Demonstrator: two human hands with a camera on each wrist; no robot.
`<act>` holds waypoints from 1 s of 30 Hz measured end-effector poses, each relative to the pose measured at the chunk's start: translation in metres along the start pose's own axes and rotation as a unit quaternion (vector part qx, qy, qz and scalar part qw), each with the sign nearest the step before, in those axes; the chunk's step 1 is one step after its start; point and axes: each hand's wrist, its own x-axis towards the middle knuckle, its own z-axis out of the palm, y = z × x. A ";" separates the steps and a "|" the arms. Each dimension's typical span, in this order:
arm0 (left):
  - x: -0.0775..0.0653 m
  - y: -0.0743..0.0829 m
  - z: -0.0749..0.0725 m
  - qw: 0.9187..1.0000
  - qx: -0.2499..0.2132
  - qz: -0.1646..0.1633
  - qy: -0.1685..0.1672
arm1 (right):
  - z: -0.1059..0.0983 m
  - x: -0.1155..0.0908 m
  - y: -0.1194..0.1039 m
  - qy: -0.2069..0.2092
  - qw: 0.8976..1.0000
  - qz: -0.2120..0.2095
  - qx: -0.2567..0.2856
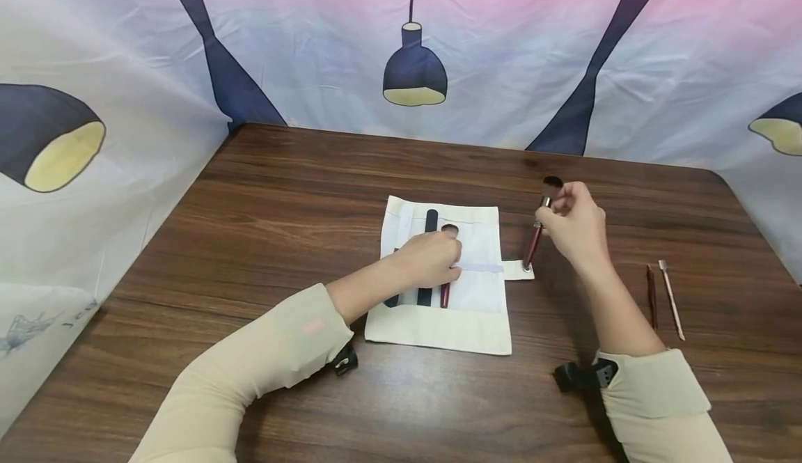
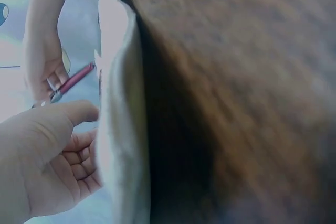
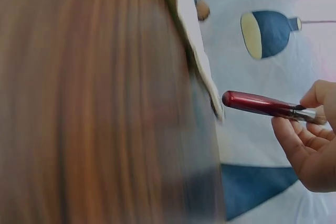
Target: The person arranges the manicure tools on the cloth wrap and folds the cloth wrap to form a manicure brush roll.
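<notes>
In the head view a cream cloth brush roll (image 1: 438,331) lies unfolded on the table. Two dark flat strips, one a black strip (image 1: 431,221), and a makeup brush (image 1: 445,296) with a red handle lie in it. My left hand (image 1: 432,257) is over the roll, its curled fingers pinching the pale elastic band (image 1: 482,267) beside that brush; the fingertips are partly hidden. To the right, my right hand (image 1: 579,223) holds a second makeup brush (image 3: 252,102) near its metal collar. Its dark bristles point up, and the red handle slants down toward the roll's snap tab (image 1: 516,270).
A thin reddish-brown stick (image 1: 651,296) and a slim tool with a pale pink handle (image 1: 672,301) lie on the wooden table (image 1: 282,191) right of the right hand. A printed cloth backdrop (image 1: 338,52) hangs behind the table.
</notes>
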 end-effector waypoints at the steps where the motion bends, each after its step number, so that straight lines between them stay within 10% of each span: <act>1: 0.001 0.000 0.000 1.000 0.000 -0.002 0.000 | 0.004 0.000 -0.002 -0.001 1.000 -0.002 0.008; 18: 0.003 0.004 0.000 1.000 -0.004 -0.017 0.002 | 0.050 0.006 -0.020 -0.088 0.981 0.010 0.173; 30: 0.003 0.003 0.001 1.000 0.004 -0.021 -0.003 | 0.060 0.013 -0.021 -0.180 0.974 0.060 0.127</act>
